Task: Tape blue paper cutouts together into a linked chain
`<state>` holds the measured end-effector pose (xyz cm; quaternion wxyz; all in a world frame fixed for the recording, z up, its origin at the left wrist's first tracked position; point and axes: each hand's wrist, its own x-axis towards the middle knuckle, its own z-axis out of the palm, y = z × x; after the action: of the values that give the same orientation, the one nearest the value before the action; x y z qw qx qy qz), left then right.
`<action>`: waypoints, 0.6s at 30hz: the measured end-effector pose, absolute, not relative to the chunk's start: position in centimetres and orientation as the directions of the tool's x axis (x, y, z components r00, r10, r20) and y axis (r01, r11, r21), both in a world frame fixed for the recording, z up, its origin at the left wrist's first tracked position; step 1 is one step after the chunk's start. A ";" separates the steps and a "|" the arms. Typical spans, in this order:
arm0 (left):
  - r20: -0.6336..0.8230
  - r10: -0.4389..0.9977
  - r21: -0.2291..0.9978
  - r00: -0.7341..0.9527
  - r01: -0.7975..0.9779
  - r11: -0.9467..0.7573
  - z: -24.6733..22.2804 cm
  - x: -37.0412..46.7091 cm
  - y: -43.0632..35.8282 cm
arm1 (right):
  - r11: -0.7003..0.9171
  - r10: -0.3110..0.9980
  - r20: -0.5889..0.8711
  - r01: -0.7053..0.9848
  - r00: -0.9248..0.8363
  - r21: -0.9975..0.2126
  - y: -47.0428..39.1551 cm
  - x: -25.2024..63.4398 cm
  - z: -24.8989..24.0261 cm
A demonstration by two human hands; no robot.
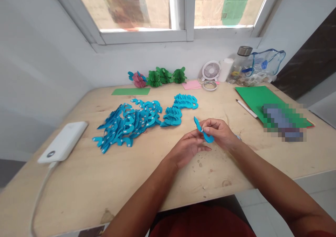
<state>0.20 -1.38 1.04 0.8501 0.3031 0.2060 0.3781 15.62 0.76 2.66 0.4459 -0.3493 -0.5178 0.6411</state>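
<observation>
A curved blue paper piece (209,138) is held up between my two hands over the wooden table (147,174). My right hand (219,131) pinches it near its middle, where a small white patch shows. From the left, my left hand (187,147) holds the same piece, its lower fingers loosely bent beneath. Left of my hands lies a spread heap of cut blue paper pieces (128,123) with small white patches. Between that heap and my hands are two fanned blue stacks, one nearer (172,116) and one farther back (185,100).
Green paper figures (165,76) and a small fan (211,71) stand along the wall, with a tape roll (209,85) before the fan. A bottle (238,64) stands back right. Green sheets (265,98) and a pen (246,108) lie right, a white power bank (64,141) left.
</observation>
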 end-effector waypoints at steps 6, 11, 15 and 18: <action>-0.080 0.737 0.623 0.671 -0.544 0.563 0.8 0.4 -1.6 | -0.157 0.925 -0.045 -0.270 -0.378 -0.950 0.7 15.5 2.8; -0.034 0.711 0.609 0.702 -0.550 0.572 0.9 0.4 -1.7 | -0.171 0.914 -0.041 -0.291 -0.404 -0.941 0.6 15.7 2.7; -0.048 0.707 0.638 0.705 -0.523 0.565 0.8 0.5 -1.9 | -0.192 0.894 -0.038 -0.303 -0.447 -0.934 0.6 15.8 2.6; -0.094 0.747 0.676 0.658 -0.509 0.533 0.7 0.6 -1.9 | -0.190 0.894 -0.034 -0.310 -0.447 -0.932 0.6 15.7 2.7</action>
<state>0.63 -1.90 0.67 0.8548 0.3137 0.1900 0.3672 15.72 0.59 2.67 0.4258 -0.3088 -0.4731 0.7068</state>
